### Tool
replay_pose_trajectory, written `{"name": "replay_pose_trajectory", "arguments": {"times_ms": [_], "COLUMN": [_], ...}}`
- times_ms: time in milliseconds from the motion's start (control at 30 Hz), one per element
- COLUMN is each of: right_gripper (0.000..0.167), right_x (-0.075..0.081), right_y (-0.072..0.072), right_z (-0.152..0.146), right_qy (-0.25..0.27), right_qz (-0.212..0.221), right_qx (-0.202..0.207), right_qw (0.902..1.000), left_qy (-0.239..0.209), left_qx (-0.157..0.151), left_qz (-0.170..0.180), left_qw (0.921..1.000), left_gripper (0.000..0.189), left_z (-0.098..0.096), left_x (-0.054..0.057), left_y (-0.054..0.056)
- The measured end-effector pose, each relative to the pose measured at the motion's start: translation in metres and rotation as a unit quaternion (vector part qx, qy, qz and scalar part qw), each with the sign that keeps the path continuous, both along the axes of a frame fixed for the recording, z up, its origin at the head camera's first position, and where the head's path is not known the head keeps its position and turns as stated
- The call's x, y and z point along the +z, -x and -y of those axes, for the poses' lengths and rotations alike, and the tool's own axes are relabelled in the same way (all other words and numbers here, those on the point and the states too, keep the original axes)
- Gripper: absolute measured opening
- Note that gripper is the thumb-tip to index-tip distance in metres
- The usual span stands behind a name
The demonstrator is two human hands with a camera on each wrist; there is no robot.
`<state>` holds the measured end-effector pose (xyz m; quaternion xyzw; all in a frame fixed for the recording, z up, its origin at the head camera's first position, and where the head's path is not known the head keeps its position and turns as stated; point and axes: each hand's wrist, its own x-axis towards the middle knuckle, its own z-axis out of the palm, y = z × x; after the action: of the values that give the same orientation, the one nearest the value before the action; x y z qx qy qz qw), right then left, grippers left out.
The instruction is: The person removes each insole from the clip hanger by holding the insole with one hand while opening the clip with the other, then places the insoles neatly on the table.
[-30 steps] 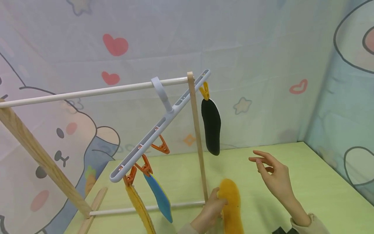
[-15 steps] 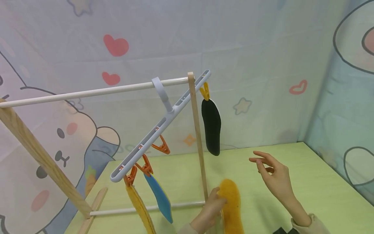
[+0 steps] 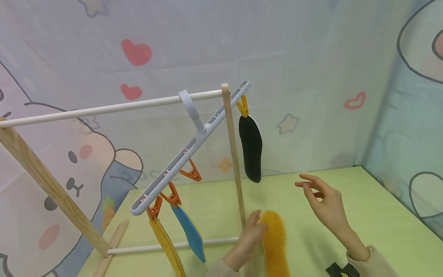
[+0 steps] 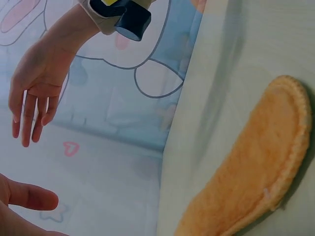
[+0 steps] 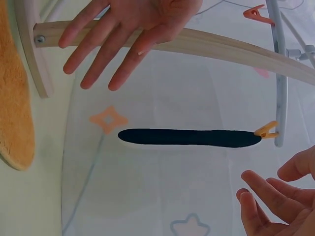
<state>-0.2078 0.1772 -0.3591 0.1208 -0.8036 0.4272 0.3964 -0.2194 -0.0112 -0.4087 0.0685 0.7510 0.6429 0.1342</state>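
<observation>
Left wrist view: fuzzy orange insole (image 4: 258, 157), round-ended; left grip (image 3: 248, 237) and right grip (image 3: 327, 204) both unclenched, holding-free.

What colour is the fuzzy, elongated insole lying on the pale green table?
Golden orange; the fuzzy insole shows best in the left wrist view.

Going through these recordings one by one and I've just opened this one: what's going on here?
A person's left hand hovers open near an orange insole lying on the green table; the right hand is raised, loosely curled. Neither holds anything. A hanger is hooked over the white top bar of a wooden rack. A black insole, a blue insole and a yellow insole hang clipped to it; one orange clip is free.
</observation>
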Motion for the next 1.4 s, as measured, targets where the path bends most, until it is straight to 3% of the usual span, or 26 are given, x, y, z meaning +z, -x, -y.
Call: {"name": "replay_pose_trajectory", "arguments": {"times_ms": [267, 600, 833, 1033, 1267, 1400], "right_gripper": [0.027, 0.023, 0.019, 0.020, 0.023, 0.024], "right_x": [0.003, 0.008, 0.014, 0.021, 0.031, 0.036], "right_y": [0.004, 0.010, 0.019, 0.031, 0.045, 0.051], "right_z": [-0.001, 0.000, -0.004, -0.012, -0.021, -0.023], "right_qy": [-0.005, -0.024, -0.040, -0.054, -0.057, -0.054], "right_qz": [0.000, -0.008, -0.011, 0.019, 0.067, 0.077], "right_qx": [0.005, -0.003, -0.001, 0.015, 0.043, 0.060], "right_qw": [1.0000, 0.9997, 0.9991, 0.9982, 0.9952, 0.9938], "left_qy": [-0.021, -0.029, -0.037, -0.034, -0.061, -0.087], "left_qx": [-0.001, 0.043, 0.054, 0.067, 0.051, 0.030], "left_qz": [-0.029, -0.085, -0.084, -0.083, -0.084, -0.115], "left_qw": [0.9994, 0.9950, 0.9943, 0.9938, 0.9933, 0.9892], "left_gripper": [0.056, 0.053, 0.051, 0.049, 0.046, 0.040], "left_z": [0.003, 0.000, -0.003, -0.003, -0.001, 0.002], "left_x": [0.006, 0.009, 0.012, 0.013, 0.017, 0.025], "left_y": [0.001, 0.000, 0.002, 0.003, 0.000, -0.004]}}
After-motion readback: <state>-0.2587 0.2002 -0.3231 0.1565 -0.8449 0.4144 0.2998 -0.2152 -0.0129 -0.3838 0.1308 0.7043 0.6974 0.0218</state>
